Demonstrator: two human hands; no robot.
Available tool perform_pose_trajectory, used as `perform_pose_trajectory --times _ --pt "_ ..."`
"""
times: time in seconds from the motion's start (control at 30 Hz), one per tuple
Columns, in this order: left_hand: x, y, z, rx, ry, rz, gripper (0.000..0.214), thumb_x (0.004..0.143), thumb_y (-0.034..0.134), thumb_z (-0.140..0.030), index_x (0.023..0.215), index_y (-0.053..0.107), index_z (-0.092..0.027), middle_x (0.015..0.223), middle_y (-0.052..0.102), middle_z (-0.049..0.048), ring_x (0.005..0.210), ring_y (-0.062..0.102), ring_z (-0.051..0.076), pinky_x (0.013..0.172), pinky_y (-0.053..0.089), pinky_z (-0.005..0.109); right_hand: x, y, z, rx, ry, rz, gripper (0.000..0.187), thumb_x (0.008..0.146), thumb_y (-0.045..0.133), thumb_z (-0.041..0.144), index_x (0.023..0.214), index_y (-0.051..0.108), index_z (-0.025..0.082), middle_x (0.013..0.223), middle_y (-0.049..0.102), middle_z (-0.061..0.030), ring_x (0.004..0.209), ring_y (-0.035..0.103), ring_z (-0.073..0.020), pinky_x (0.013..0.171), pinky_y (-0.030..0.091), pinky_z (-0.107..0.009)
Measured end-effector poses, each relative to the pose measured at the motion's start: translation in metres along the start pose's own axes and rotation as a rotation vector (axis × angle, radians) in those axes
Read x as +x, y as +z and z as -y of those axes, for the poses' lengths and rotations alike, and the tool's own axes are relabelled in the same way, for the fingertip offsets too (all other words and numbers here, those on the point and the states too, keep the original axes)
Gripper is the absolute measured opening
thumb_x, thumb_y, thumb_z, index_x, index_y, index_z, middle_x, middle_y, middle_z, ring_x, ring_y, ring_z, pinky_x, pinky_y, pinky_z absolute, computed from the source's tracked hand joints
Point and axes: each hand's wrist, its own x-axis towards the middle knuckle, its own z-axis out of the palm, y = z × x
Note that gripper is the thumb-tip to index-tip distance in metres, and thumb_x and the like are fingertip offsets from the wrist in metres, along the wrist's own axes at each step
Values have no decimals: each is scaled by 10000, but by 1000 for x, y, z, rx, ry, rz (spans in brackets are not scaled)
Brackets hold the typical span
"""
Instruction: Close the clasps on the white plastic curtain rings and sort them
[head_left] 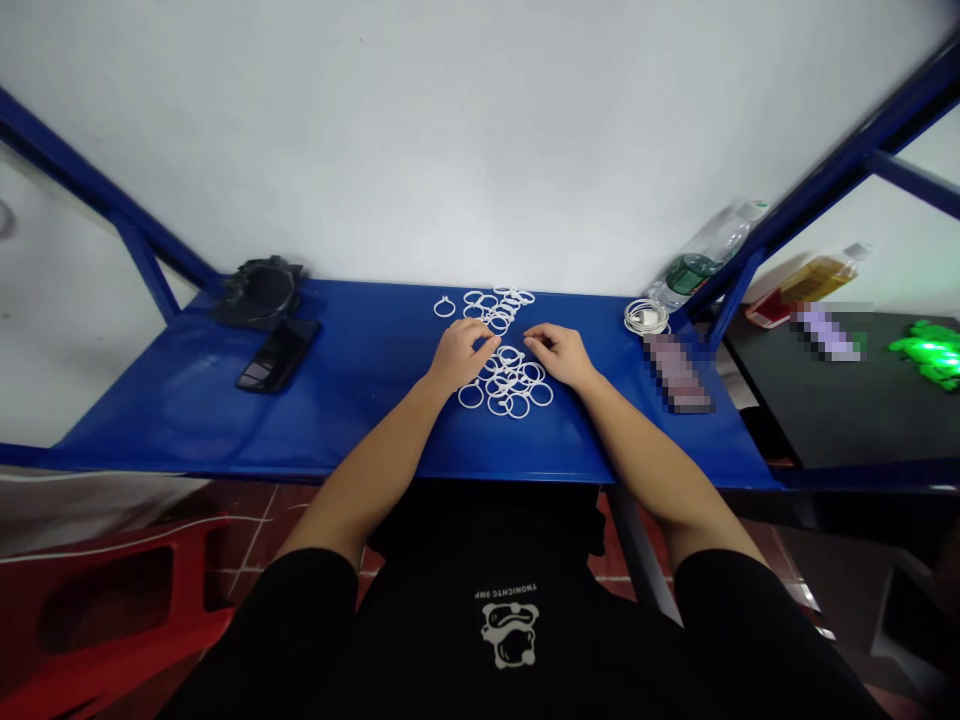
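Several white plastic rings lie in a near pile [510, 385] on the blue table [360, 410], with a second group of rings [495, 304] farther back by the wall. My left hand [459, 355] rests at the left of the near pile, fingers curled and pinched on a white ring. My right hand [561, 355] sits at the pile's right, fingers curled toward the left hand, fingertips close to the same ring; what it holds is too small to make out.
A black phone [277, 356] and a dark crumpled object [259, 290] lie at the table's left. A coiled white cable [646, 317], a clear bottle [705, 255] and a blurred flat item [679, 372] sit at the right. A red stool [112, 610] stands lower left.
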Motion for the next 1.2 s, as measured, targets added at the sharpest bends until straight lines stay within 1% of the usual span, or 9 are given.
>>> perform_pose_trajectory --times 0.07,0.13,0.23,0.3,0.43,0.8,0.9,1.07,1.2 --pt "-1 6 12 52 -75 6 137 989 695 -341 996 787 -239 1073 758 89 1057 677 273 1040 534 500 0 1 2 11 -4 21 226 985 658 373 1036 798 203 815 775 -37 688 675 -184 683 500 -316" --pt "-3 10 23 113 -138 10 215 966 737 -385 1115 805 -245 1192 737 121 1146 642 318 1067 510 551 -1 1 4 17 -9 44 221 986 659 370 1030 796 201 821 775 -38 691 675 -182 690 501 -315" --pt "-5 14 32 174 -153 52 358 934 781 -451 1245 792 -274 1352 680 151 1277 572 384 1097 466 608 -1 2 5 11 -13 68 210 985 662 358 1029 794 200 832 776 -40 699 673 -179 701 500 -313" --pt "-6 16 33 190 -141 99 377 930 784 -469 1265 788 -296 1390 669 148 1314 546 406 1105 446 625 -1 2 4 6 -10 83 206 984 664 353 1029 794 199 832 776 -38 701 674 -177 699 496 -309" --pt "-7 15 30 183 -137 134 303 955 751 -466 1209 805 -310 1332 719 124 1280 572 396 1096 436 616 -1 2 2 13 -8 95 204 983 661 353 1023 793 202 820 777 -30 689 671 -173 682 489 -305" --pt "-5 12 25 169 -73 45 76 942 747 -322 918 818 -308 970 793 49 942 655 281 1010 451 538 -1 1 3 25 2 108 209 984 658 356 1021 791 199 810 775 -31 662 659 -167 666 477 -302" --pt "-3 9 20 142 -67 14 66 944 744 -276 930 806 -293 966 794 45 942 673 271 995 468 514 -1 0 4 19 -12 107 203 986 659 345 1031 791 197 816 773 -32 669 662 -167 679 487 -304" --pt "0 1 1 111 -47 -54 156 947 761 -203 1089 785 -262 999 801 43 946 713 254 957 507 470 -4 -1 11 18 -77 58 238 1012 648 374 1099 784 199 810 756 -31 688 670 -175 704 517 -310" --pt "-2 -1 -11 65 103 -113 135 974 769 -249 1109 767 -243 978 804 41 945 726 234 919 545 424 -7 1 21 -11 -185 4 272 1044 637 411 1177 769 214 844 754 -39 718 668 -179 717 527 -312"
